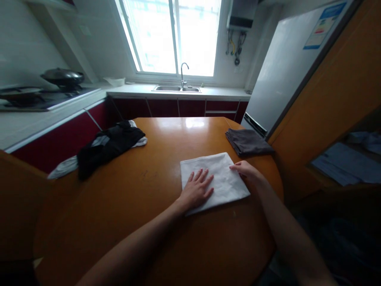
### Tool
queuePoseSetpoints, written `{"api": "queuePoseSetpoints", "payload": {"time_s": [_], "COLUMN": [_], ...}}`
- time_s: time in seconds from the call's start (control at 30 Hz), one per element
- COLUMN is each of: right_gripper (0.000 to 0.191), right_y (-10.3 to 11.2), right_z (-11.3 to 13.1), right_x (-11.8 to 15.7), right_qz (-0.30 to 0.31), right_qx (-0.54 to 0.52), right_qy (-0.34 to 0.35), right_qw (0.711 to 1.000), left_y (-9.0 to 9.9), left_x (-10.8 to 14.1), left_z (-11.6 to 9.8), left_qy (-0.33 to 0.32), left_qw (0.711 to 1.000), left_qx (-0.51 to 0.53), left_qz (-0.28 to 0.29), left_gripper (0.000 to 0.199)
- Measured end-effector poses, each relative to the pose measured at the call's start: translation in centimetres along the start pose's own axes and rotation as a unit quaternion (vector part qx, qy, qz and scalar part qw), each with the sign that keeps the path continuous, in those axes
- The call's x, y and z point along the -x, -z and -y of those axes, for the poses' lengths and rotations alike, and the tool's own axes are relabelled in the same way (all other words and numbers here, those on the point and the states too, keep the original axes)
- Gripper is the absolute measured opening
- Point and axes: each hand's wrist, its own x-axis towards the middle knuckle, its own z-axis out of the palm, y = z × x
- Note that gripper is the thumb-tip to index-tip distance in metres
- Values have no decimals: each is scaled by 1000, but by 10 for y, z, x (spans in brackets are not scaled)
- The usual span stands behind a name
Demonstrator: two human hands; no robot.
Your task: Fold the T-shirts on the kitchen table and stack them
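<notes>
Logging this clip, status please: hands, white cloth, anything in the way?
Left hand flat on folded white cloth. Right hand at its right edge, grip unclear. Cloth lies on table; folded dark cloth nearby, not touching.

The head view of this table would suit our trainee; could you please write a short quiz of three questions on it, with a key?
1. True or false: the left hand lies with its fingers spread on the white cloth.
2. Which item on the table lies nearest the refrigerator?
A) the crumpled black heap
B) the folded dark grey cloth
C) the white cloth
3. Fill in the blank: below the window, the tap stands at the ____.

Key: 1. True. 2. B, the folded dark grey cloth. 3. Sink.
</notes>
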Motion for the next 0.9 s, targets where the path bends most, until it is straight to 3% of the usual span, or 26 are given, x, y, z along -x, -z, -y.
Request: {"api": "queuePoseSetpoints", "payload": {"time_s": [0.23,0.4,0.5,0.7,0.9], "right_gripper": [25,24,26,29,29], "right_y": [2,7,7,1,4], "right_z": [0,-4,5,47,105], "right_x": [2,3,11,35,53], "right_qz": [67,165,189,147,81], "right_qx": [-81,-205,-239,-233,-203], "right_qy": [9,-18,-8,23,72], "right_qw": [994,965,952,961,973], "left_y": [-3,-3,-1,0,-6], "left_x": [-1,0,0,-2,-8], "left_z": [1,1,1,3,9], "left_qy": [0,-2,-2,6,34], "left_qw": [1000,1000,999,995,957], "left_qx": [10,26,40,100,224], "left_qz": [2,9,7,-22,-180], "left_gripper": [58,59,58,54,48]}}
